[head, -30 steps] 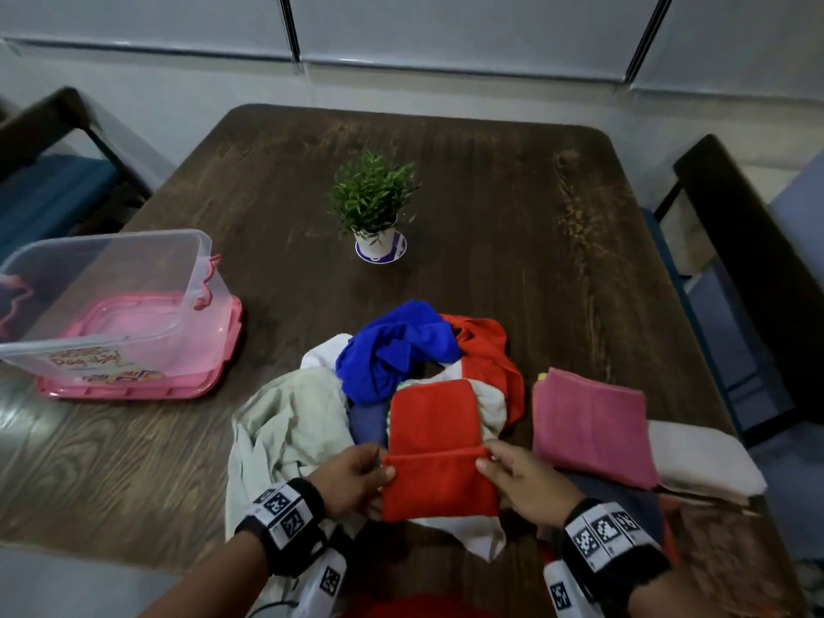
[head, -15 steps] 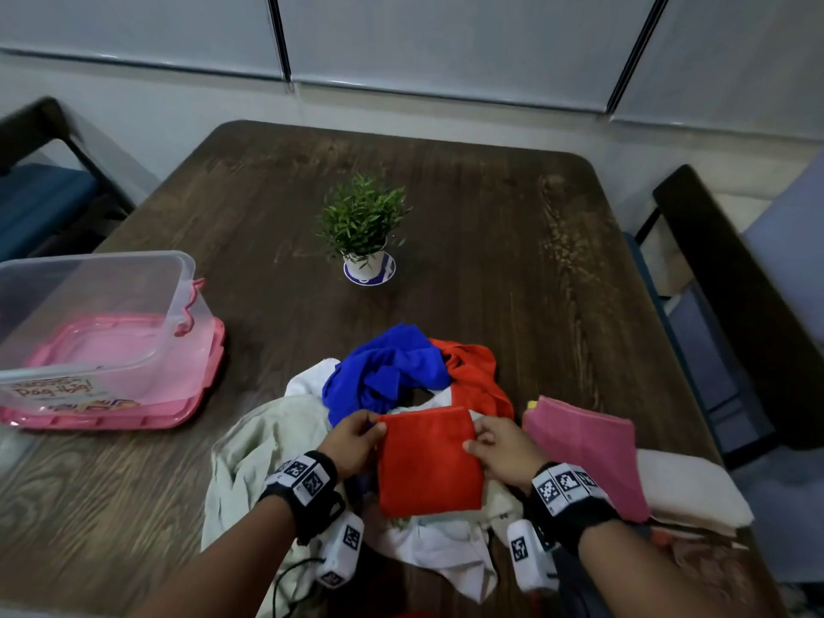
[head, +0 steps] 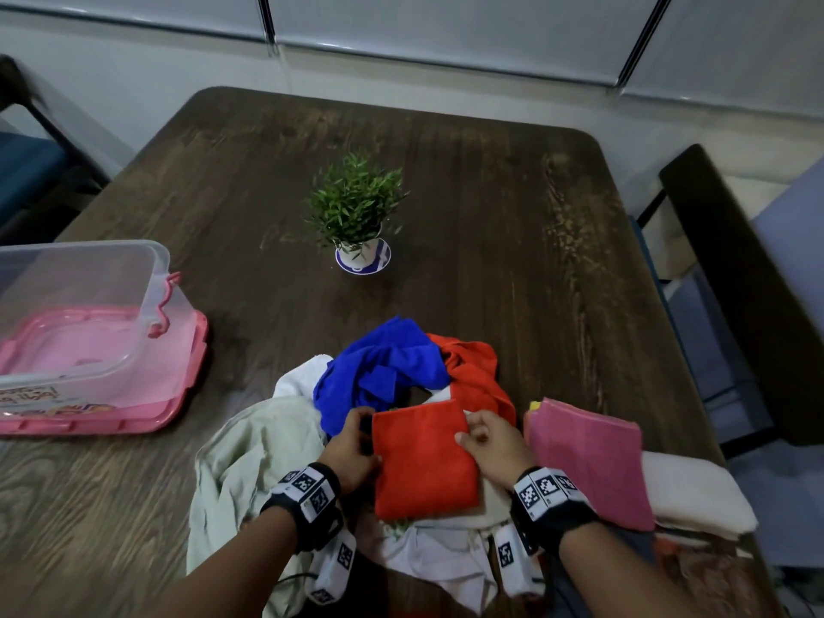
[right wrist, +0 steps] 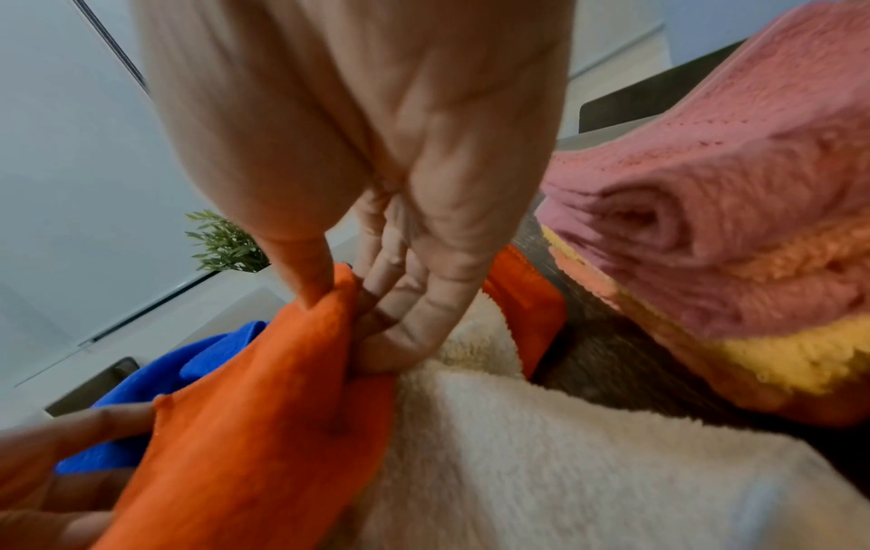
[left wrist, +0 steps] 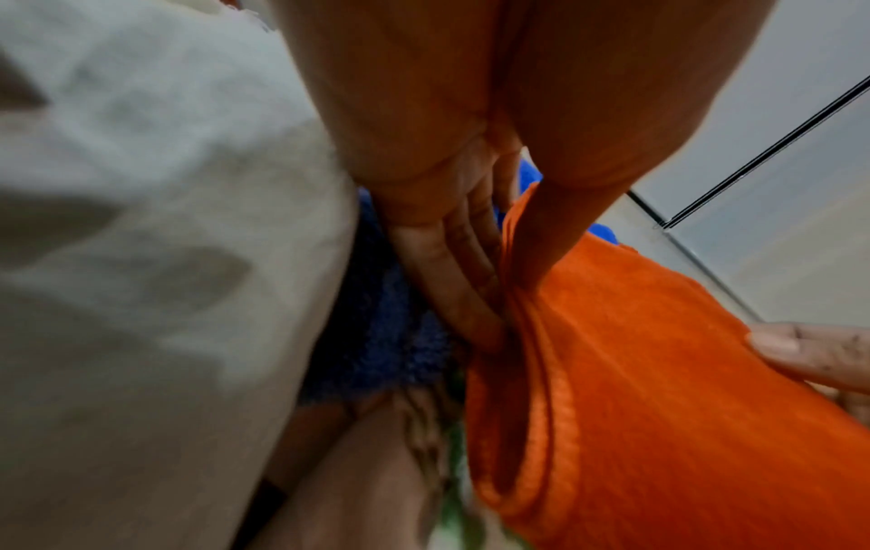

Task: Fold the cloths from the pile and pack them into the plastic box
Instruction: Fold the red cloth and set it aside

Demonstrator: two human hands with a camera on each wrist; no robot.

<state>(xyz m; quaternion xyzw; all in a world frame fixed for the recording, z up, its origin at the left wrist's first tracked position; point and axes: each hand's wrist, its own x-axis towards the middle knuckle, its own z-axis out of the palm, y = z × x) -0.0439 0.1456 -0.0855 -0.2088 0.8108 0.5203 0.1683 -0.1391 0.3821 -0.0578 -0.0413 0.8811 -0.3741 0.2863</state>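
A folded orange cloth (head: 423, 457) (left wrist: 659, 390) (right wrist: 264, 416) lies on top of the pile of cloths (head: 267, 457) at the near table edge. My left hand (head: 352, 448) pinches its left edge, thumb on top and fingers (left wrist: 452, 268) underneath. My right hand (head: 488, 443) pinches the right edge between thumb and fingers (right wrist: 400, 297). The pile holds a blue cloth (head: 379, 368), another orange cloth (head: 477, 372), a pale green one and white ones. The clear plastic box (head: 84, 305) stands on its pink lid (head: 133, 412) at the left.
A stack of folded cloths, pink (head: 588, 457) on top with cream (head: 695, 492) beneath, lies right of the pile. A small potted plant (head: 356, 220) stands mid-table. Chairs flank the table (head: 490, 243) on both sides.
The orange cloth was folded once more, its near half brought up over the far half. Both hands moved forward with the fold and now hold its sides.
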